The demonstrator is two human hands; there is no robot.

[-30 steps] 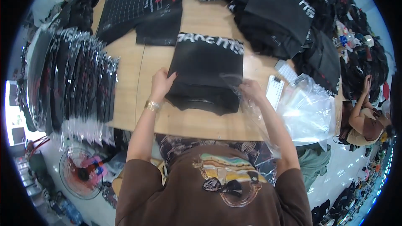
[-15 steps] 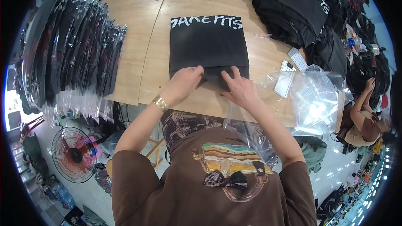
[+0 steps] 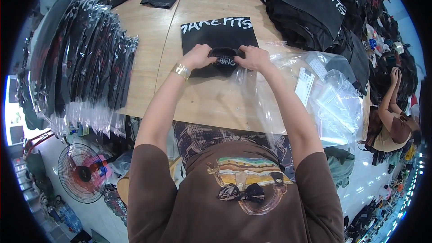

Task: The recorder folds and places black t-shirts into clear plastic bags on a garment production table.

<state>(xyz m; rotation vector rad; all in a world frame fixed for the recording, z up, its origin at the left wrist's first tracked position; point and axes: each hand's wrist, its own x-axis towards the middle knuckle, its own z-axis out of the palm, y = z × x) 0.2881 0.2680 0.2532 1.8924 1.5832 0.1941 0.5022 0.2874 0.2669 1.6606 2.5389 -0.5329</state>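
Black cloth makes up the folded shirt [image 3: 219, 40], which lies flat on the pale wooden table [image 3: 148, 58], in the middle and a bit far from the person. It is folded into a rough square. Its long side runs left to right, and a band of big white letters runs along its far edge. The near edge is rolled up toward the far side.

The left hand [image 3: 198, 56] is closed and grips the rolled near edge of the shirt. A gold bracelet [image 3: 182, 70] sits on that wrist. The right hand [image 3: 254, 58] is closed too and grips the same rolled edge, just beside the left hand. A thin clear plastic bag [image 3: 261, 108] hangs under the right arm and lies on the near part of the table. It is shiny and see-through.

On the left, a row of bagged shirts [image 3: 85, 58] lies in shiny clear bags, each one overlapping the next. On the right, a heap of loose clear bags [image 3: 337, 99] looks crinkly, with a white strip with holes [image 3: 305, 81] on it. Far right, a pile of soft black shirts [image 3: 315, 9] has white letters on top. A round fan [image 3: 81, 173] stands on the floor, near left. Another person [image 3: 391, 121] is at the right edge.
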